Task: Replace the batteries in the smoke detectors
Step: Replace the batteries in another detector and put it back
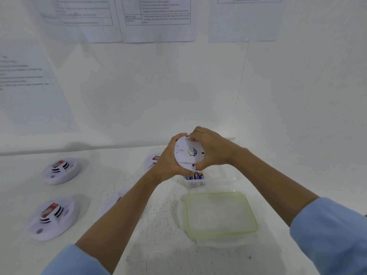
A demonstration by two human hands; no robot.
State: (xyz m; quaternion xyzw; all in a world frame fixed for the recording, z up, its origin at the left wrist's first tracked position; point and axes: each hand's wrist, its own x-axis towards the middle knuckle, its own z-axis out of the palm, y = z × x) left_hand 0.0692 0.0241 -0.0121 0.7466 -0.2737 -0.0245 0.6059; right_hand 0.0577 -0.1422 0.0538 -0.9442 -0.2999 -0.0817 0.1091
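Blue sleeves (333,235) at bottom corners, bare forearms reaching to frame centre. Left hand (168,159) grips round white smoke detector (185,153) by left edge; right hand (212,149) curls round right edge. Just below: blue batteries (195,176) in clear container (218,175). Green-rimmed lid (220,215) flat on white worktop (158,215), lower right. Spare detector (61,171) at left, another detector (52,217) below it. White disc (113,201) partly hidden behind left forearm, second disc (151,160) behind left wrist. Printed sheets (156,16) on wall above.
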